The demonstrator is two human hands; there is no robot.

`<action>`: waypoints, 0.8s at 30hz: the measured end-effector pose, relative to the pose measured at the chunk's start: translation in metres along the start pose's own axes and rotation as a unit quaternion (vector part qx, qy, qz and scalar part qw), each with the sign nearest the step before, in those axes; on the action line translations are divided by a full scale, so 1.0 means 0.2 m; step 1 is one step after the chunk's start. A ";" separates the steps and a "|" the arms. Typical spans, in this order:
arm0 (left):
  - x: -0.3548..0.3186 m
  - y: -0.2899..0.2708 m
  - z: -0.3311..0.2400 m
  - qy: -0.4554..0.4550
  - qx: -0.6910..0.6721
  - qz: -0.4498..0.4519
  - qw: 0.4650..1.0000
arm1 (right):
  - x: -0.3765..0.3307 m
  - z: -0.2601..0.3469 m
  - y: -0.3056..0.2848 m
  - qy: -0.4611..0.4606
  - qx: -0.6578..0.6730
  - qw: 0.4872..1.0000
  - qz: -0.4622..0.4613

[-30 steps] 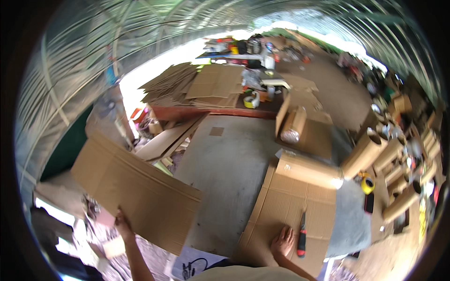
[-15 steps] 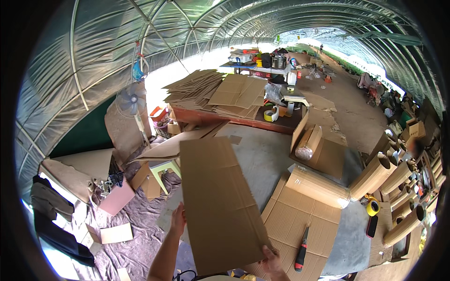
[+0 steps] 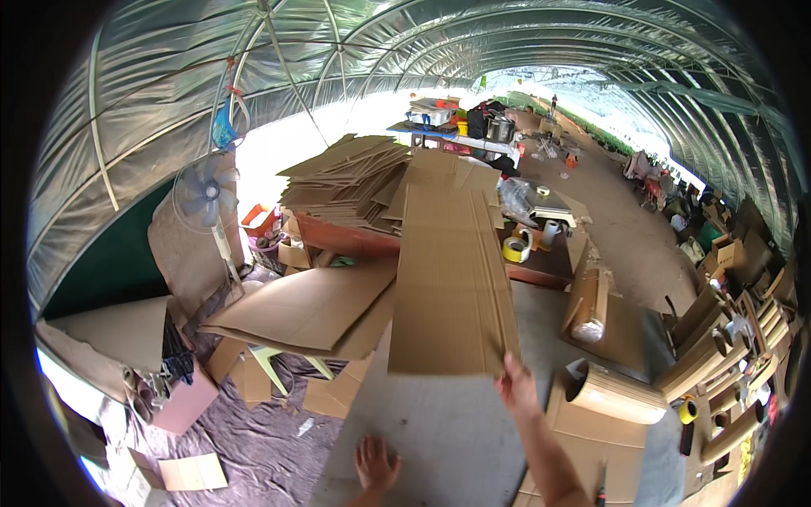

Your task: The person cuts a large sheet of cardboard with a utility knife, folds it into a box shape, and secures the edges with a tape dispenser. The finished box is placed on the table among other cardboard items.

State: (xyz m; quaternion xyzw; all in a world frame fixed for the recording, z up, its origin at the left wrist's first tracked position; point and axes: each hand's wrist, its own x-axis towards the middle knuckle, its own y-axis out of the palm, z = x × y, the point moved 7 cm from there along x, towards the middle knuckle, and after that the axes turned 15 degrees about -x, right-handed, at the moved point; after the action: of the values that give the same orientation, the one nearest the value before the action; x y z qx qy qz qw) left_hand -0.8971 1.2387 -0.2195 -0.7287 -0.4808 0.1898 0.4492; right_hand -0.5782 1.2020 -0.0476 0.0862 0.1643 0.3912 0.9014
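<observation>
A long flat cardboard sheet (image 3: pixel 448 287) stretches away from me, its far end over the other cardboard on the far table. My right hand (image 3: pixel 514 384) pinches its near right corner between thumb and fingers. My left hand (image 3: pixel 378 465) is off the sheet, fingers spread, low over or on the grey tabletop (image 3: pixel 422 431); whether it touches cannot be made out. To the right lies a flat cardboard piece (image 3: pixel 621 444) with a rolled cardboard tube (image 3: pixel 617 393) at its far end. A pointed tool with a red-and-black handle (image 3: pixel 601 494) rests on it, partly cut off by the lower edge.
A cardboard pile (image 3: pixel 346 182) covers the far table, with a yellow tape roll (image 3: pixel 515 248) near its right. Large cardboard sheets (image 3: pixel 308 308) jut out at left beside a standing fan (image 3: pixel 207 193). More cardboard tubes (image 3: pixel 693 372) and a clear-wrapped roll (image 3: pixel 590 317) are on the right.
The sheet has moved forward, away from me, toward the far pile. My left hand has let go of its left edge and dropped low. My right hand has moved forward, still holding the corner.
</observation>
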 end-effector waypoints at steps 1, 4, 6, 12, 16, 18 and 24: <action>0.00 -0.03 0.02 -0.001 0.012 -0.008 1.000 | 0.19 0.06 0.16 -0.027 0.021 0.999 0.035; 0.07 -0.04 -0.08 0.064 0.042 -0.094 0.993 | 0.80 0.29 0.36 -0.128 0.035 0.987 0.092; 0.15 -0.06 -0.13 0.020 -0.003 -0.039 0.999 | 1.04 0.44 0.47 -0.156 0.038 0.983 0.093; 0.16 -0.16 -0.16 -0.070 -0.075 0.073 0.992 | 1.18 -0.16 0.41 -0.134 -0.263 0.951 0.090; 0.13 -0.28 -0.21 0.078 0.093 -0.078 0.990 | 0.12 -0.68 0.25 -0.255 -0.774 0.579 0.035; 0.07 -0.14 -0.08 0.026 0.017 -0.021 0.999 | -0.48 -0.84 -0.01 -0.164 -0.795 0.583 -0.039; 0.03 -0.01 -0.02 0.014 0.003 -0.016 1.000 | -1.42 -1.12 -0.31 -0.202 -0.778 0.595 0.029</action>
State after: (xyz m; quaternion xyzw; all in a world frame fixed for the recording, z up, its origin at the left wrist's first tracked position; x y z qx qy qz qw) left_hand -0.8925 1.2429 -0.2149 -0.7222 -0.4851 0.1738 0.4613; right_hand -0.7993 0.9575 -0.2097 -0.5660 -0.3907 0.3692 0.6250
